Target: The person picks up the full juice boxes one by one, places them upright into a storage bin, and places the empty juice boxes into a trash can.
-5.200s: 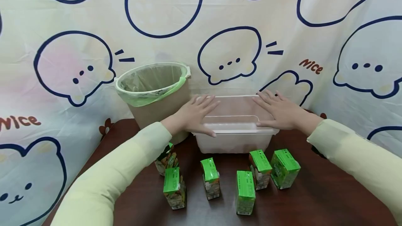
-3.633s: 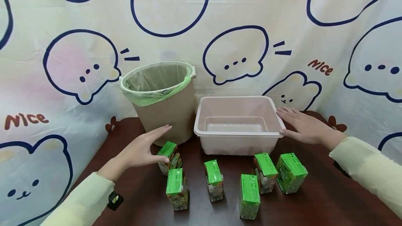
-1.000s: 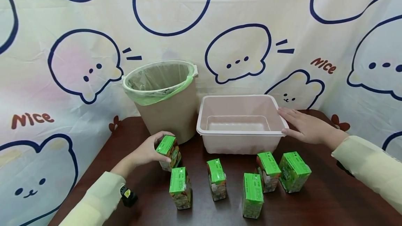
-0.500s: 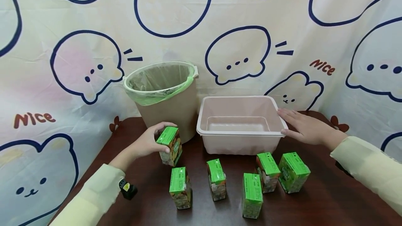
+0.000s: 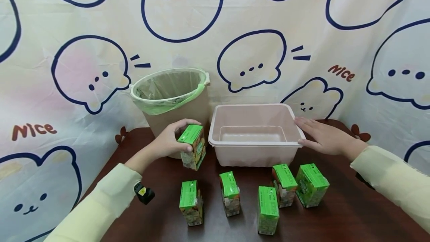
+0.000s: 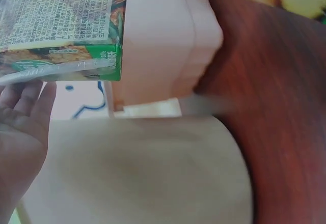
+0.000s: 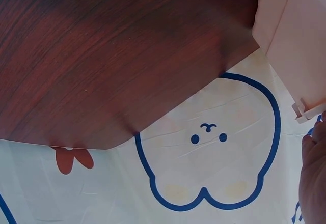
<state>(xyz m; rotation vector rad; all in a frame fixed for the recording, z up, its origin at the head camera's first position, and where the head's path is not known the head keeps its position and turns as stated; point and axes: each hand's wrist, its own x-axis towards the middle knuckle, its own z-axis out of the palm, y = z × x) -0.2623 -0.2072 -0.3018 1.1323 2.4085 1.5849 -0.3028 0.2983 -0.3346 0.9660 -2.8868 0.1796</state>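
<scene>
My left hand (image 5: 169, 139) grips a small drink carton (image 5: 193, 146) with a green top, thumb on the near side and fingers behind. It is held above the table, in front of the bin and left of the pale pink plastic tub (image 5: 255, 155). The left wrist view shows printed text and a wrapped straw on this carton (image 6: 61, 25). My right hand (image 5: 320, 135) rests with straight fingers at the tub's right rim; the right wrist view catches only part of that hand (image 7: 313, 175). Inside the tub, the bare bottom shows.
Several more green-topped cartons stand on the dark wood table (image 5: 151, 216), among them a front left carton (image 5: 191, 202), a middle carton (image 5: 230, 193) and a far right carton (image 5: 312, 186). A beige bin (image 5: 159, 120) with a green liner stands back left. A printed curtain (image 5: 255, 3) hangs behind.
My left hand came down from the tub, took hold of the back left carton, lifted it and carried it rightward toward the tub. My right hand moved to the tub's right rim and stayed there.
</scene>
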